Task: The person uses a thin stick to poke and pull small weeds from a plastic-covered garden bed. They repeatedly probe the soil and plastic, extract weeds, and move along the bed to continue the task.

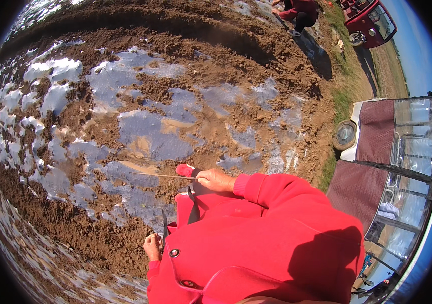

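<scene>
My right hand [214, 179] is closed around one end of a thin stick [162, 175], which points left over the ground. Beneath it lies plastic film [151, 133] partly covered with brown soil. My left hand [153, 246] is lower left, beside the front of my red coat [261, 250]; its fingers are curled, and whether they hold something small cannot be told. Black straps [194, 209] hang between my hands, by red cloth in front of me. One red shoe [184, 170] shows just beyond my right hand; the other is partly hidden.
A soil ridge [208, 34] crosses the upper field. At the top right a person in dark red [303, 13] crouches with hands near the ground. A covered vehicle with maroon panels [375, 129] stands at right along the grass edge [341, 102]; a red vehicle [375, 26] is farther off.
</scene>
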### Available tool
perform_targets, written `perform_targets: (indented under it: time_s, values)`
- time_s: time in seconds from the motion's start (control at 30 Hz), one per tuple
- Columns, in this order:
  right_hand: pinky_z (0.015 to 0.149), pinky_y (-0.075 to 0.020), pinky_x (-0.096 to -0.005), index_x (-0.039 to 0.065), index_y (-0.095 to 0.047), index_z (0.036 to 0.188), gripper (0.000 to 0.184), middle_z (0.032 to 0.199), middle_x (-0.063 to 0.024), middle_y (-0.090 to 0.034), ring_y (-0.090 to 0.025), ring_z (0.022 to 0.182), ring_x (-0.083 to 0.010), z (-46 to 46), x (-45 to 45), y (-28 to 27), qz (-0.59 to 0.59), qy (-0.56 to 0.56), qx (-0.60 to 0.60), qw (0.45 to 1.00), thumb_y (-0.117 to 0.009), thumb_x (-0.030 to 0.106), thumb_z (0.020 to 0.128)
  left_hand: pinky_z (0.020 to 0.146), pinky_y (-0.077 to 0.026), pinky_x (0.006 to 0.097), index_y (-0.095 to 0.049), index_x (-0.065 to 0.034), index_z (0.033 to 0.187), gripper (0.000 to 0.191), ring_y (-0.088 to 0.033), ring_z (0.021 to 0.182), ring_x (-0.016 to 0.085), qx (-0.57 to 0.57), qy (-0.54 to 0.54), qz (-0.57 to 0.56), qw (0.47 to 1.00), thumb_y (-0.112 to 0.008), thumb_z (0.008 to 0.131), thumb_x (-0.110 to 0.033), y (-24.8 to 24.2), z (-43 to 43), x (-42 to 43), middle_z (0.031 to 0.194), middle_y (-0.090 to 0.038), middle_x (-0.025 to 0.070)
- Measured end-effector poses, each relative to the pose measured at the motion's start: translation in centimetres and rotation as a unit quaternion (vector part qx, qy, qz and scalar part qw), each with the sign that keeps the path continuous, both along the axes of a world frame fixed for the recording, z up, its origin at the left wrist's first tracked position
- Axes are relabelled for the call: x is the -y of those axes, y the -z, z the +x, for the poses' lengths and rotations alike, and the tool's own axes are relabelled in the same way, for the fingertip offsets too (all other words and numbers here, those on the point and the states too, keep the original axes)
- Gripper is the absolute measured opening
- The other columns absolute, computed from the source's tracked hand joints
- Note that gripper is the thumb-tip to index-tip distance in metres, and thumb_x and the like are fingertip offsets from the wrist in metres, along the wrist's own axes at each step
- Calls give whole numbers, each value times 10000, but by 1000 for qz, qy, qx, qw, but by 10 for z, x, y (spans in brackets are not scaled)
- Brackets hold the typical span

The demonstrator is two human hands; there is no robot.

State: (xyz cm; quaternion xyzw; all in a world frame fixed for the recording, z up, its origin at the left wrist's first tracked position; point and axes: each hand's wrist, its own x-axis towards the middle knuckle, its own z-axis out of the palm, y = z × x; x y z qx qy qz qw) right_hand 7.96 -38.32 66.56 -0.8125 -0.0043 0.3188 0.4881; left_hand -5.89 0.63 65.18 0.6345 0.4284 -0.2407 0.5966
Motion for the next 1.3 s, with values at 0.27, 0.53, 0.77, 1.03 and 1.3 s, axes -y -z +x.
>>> perform_targets:
  time_s: [0.27,0.53,0.77,1.03,1.3]
  values:
    - [768,-499,-393,58,-625,1083,240,920,-167,-663,-650,885,-324,6,-12,-4,69,-30,52,996,-525,198,916,548,-486,249,-523,-11,1162,255,-613,710,132,-40,-12,-2,999,-531,948,-149,16,-9,-20,941,-642,87]
    - [735,-503,-418,52,-632,1048,233,840,-177,-650,-648,824,-341,7,-22,-2,79,-16,65,995,-536,160,865,507,-474,235,-551,-54,1167,257,-639,701,134,-53,44,27,997,-541,947,-188,38,-40,-40,973,-676,84]
    - [796,-500,-401,47,-613,1121,288,957,-181,-653,-638,910,-345,7,-17,5,63,2,85,994,-525,116,855,527,-487,238,-581,-32,1079,210,-613,675,124,-37,-3,16,999,-555,935,-183,23,-31,-21,879,-668,68]
    - [694,-480,-325,31,-603,1165,267,864,-99,-648,-597,748,-183,6,7,14,72,70,-3,995,-517,124,931,543,-453,229,-573,-52,816,128,-583,640,109,-57,-26,29,998,-630,885,-143,11,-39,-11,766,-635,48]
    - [844,-473,-345,20,-583,1218,335,1043,-147,-656,-613,955,-243,-22,46,57,-45,10,-33,998,-507,164,926,571,-461,205,-606,-33,981,130,-591,686,84,-59,-57,-20,996,-605,899,-134,12,-71,8,862,-653,37]
